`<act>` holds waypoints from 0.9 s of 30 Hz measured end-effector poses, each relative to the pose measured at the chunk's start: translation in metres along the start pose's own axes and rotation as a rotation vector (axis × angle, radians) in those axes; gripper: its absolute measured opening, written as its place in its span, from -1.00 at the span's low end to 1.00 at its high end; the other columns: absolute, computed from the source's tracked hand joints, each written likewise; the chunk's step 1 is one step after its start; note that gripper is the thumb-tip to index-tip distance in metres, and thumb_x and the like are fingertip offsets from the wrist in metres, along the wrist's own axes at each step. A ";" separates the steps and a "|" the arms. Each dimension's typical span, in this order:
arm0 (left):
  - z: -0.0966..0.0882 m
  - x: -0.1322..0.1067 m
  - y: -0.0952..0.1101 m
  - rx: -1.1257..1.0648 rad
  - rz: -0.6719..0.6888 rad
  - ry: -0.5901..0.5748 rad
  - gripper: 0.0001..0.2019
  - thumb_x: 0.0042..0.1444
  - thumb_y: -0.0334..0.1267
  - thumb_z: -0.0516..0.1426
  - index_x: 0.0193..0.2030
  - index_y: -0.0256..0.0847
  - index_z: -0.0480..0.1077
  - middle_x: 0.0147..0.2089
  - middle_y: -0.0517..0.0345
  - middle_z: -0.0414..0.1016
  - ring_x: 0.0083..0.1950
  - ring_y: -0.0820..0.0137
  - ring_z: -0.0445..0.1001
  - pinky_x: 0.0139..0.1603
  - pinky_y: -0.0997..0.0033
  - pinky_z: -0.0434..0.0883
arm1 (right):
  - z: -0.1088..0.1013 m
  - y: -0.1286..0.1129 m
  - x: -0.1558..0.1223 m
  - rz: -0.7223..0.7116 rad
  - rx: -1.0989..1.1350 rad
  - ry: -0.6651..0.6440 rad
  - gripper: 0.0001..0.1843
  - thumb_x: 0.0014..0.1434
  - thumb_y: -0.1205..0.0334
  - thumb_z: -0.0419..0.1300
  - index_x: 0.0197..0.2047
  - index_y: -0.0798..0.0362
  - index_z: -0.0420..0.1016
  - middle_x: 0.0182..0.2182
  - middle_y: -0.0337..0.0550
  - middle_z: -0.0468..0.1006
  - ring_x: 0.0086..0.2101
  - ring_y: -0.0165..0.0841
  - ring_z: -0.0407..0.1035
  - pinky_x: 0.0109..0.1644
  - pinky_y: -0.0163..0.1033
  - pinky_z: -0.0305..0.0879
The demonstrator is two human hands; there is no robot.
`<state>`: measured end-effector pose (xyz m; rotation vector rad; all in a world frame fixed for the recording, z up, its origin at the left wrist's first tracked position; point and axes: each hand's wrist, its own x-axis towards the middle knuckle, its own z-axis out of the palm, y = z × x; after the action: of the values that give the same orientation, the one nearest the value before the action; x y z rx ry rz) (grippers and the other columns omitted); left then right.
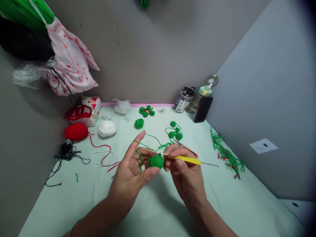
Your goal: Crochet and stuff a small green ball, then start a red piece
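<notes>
My left hand (pixel 132 166) pinches a small green crocheted piece (pixel 156 161) between thumb and fingers. Green yarn (pixel 139 154) is looped over its raised index finger and round its middle fingers. My right hand (pixel 184 171) grips a yellow-handled crochet hook (pixel 189 160), its metal tip pushed into the top of the green piece. The yarn runs away from the hands to several small green crocheted balls (pixel 175 132) lying on the pale green table (pixel 153 210).
A red yarn ball (pixel 76 131), a white yarn ball (pixel 107 128), tangled black thread (pixel 66 152) and a red-white box (pixel 90 110) lie left. Orange-handled scissors (pixel 189 149) lie behind my right hand. Green yarn scraps (pixel 227 156), jars (pixel 184 99) and a dark phone (pixel 203 109) stand right. Grey walls enclose the table.
</notes>
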<state>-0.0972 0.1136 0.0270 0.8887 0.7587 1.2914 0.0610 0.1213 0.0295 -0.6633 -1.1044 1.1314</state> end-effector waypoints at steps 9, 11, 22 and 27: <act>-0.001 0.002 0.004 0.191 -0.035 -0.013 -0.08 0.01 -0.31 0.46 0.47 -0.04 0.16 -0.22 0.24 0.55 -0.13 0.33 0.50 -0.13 0.34 0.37 | -0.015 0.000 -0.003 -0.109 -0.319 -0.087 -0.81 0.39 0.24 0.27 -0.03 -0.14 0.72 -0.21 -0.13 0.66 -0.20 -0.32 0.49 -0.19 -0.23 0.44; -0.003 0.003 0.006 0.223 -0.041 -0.022 -0.11 0.01 -0.30 0.46 0.46 -0.05 0.19 -0.22 0.24 0.55 -0.15 0.33 0.48 -0.13 0.32 0.36 | -0.017 0.000 -0.003 -0.148 -0.348 -0.122 -0.78 0.40 0.27 0.26 -0.02 -0.16 0.72 -0.18 -0.13 0.70 -0.12 -0.29 0.50 -0.13 -0.20 0.44; -0.013 0.004 0.008 0.321 -0.090 -0.196 -0.27 0.21 -0.21 0.36 0.46 0.09 0.19 -0.11 0.21 0.53 -0.04 0.28 0.43 0.04 0.22 0.30 | -0.016 -0.005 0.008 0.154 0.137 -0.134 -0.81 0.42 0.10 0.25 -0.17 -0.04 0.65 -0.29 -0.18 0.69 -0.38 -0.45 0.47 -0.24 -0.31 0.42; -0.014 0.004 0.011 0.370 -0.097 -0.251 -0.30 0.24 -0.22 0.31 0.46 0.10 0.19 -0.07 0.19 0.53 -0.04 0.27 0.42 0.10 0.17 0.27 | -0.024 -0.009 0.009 0.132 0.053 -0.190 -0.78 0.44 0.08 0.20 -0.15 -0.01 0.62 -0.27 -0.15 0.69 -0.35 -0.39 0.51 -0.25 -0.27 0.46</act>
<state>-0.1138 0.1203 0.0296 1.2691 0.8426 0.9449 0.0868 0.1291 0.0317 -0.6027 -1.2007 1.3541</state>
